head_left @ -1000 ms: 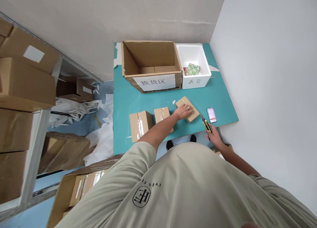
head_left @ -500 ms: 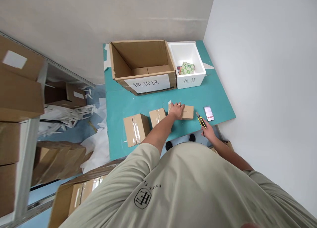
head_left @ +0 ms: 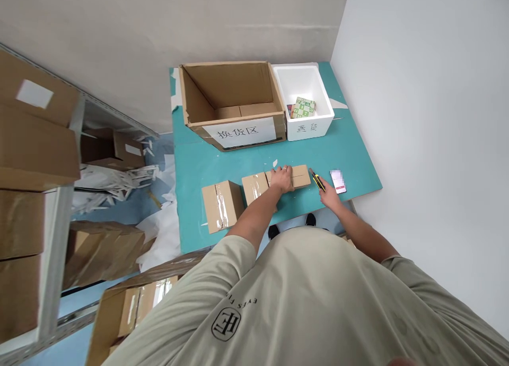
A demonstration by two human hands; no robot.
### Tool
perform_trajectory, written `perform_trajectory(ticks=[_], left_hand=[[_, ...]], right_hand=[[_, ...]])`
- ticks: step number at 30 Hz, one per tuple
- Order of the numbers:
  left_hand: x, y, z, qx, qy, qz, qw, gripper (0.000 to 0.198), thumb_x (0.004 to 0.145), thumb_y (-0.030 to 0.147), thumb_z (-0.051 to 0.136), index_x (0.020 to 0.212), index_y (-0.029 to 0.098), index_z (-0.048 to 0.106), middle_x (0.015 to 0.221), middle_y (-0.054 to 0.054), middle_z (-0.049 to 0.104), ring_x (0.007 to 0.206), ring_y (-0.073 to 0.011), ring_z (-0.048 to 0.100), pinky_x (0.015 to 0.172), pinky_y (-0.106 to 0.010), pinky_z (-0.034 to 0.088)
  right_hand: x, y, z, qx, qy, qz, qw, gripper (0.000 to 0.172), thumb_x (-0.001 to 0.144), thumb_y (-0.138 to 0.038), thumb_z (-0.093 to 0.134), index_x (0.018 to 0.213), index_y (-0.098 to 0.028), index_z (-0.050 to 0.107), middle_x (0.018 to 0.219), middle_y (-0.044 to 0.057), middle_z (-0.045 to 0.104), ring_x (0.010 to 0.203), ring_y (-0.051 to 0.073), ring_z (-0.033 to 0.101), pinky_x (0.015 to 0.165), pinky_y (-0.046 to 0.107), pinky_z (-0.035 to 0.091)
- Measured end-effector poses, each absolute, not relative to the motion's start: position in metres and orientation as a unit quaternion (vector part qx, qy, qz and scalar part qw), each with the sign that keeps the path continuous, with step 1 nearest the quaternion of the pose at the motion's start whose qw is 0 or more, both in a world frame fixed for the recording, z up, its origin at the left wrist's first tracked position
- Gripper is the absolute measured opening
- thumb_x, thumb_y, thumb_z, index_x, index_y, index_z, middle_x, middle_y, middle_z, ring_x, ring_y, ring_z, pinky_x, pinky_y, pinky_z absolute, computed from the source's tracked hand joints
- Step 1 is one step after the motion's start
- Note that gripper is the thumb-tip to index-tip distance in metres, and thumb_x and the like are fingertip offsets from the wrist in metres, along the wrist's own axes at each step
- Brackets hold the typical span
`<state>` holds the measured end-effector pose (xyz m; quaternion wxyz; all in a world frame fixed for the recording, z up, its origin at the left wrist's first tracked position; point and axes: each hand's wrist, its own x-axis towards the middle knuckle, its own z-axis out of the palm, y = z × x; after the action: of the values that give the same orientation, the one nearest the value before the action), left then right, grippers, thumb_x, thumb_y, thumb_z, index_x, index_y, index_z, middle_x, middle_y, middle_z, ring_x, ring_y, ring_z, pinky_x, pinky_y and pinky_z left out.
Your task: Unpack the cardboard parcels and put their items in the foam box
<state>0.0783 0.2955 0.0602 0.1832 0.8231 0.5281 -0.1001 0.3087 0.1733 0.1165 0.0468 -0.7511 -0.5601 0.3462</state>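
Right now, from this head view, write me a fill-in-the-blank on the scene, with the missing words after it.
The left hand rests on the cardboard box furthest to the ____ in this view, of the three on the teal board.
The right hand grips a utility knife with a yellow and ____ body.
The white foam box holds a small item printed in white and ____.

Missing words: right; black; green.
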Motion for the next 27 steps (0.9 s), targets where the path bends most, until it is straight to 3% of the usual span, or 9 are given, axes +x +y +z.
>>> perform_trajectory(ticks=[6,13,20,27], left_hand=[[0.078,0.295,0.059,0.824,0.529,-0.098,0.174,0.101,0.077,0.048,0.091,0.164,0.019,0.050,0.161,-0.028,0.062,0.145,-0.0493,0.056,0.123,-0.065,0.038],[0.078,0.296,0.058,0.824,0.530,-0.096,0.176,0.098,0.078,0.047,0.091,0.162,0.018,0.052,0.161,-0.028,0.062,0.145,-0.0485,0.056,0.122,-0.065,0.040],[0.078,0.297,0.054,0.825,0.527,-0.102,0.178,0.102,0.079,0.047,0.090,0.167,0.018,0.048,0.164,-0.028,0.060,0.146,-0.0492,0.054,0.124,-0.065,0.038],[0.077,0.296,0.056,0.827,0.523,-0.095,0.186,0.106,0.079,0.049,0.090,0.170,0.016,0.046,0.164,-0.029,0.058,0.146,-0.0504,0.054,0.125,-0.065,0.037]], right_hand=[[0.305,0.187,0.113,-0.753,-0.559,0.346,0.036,0.078,0.115,-0.037,0.058,0.189,-0.023,0.036,0.136,0.013,0.084,0.114,0.028,0.082,0.111,0.041,0.062],[0.307,0.185,0.112,-0.750,-0.557,0.352,0.059,0.075,0.114,-0.021,0.045,0.188,-0.020,0.037,0.149,0.013,0.082,0.125,0.028,0.080,0.118,0.043,0.059],[0.307,0.190,0.117,-0.749,-0.574,0.330,0.020,0.074,0.114,-0.020,0.045,0.188,-0.019,0.038,0.154,0.014,0.079,0.136,0.028,0.077,0.121,0.041,0.057],[0.306,0.198,0.134,-0.738,-0.596,0.315,-0.038,0.073,0.116,-0.021,0.048,0.188,-0.020,0.039,0.148,0.017,0.081,0.129,0.032,0.080,0.115,0.040,0.059]])
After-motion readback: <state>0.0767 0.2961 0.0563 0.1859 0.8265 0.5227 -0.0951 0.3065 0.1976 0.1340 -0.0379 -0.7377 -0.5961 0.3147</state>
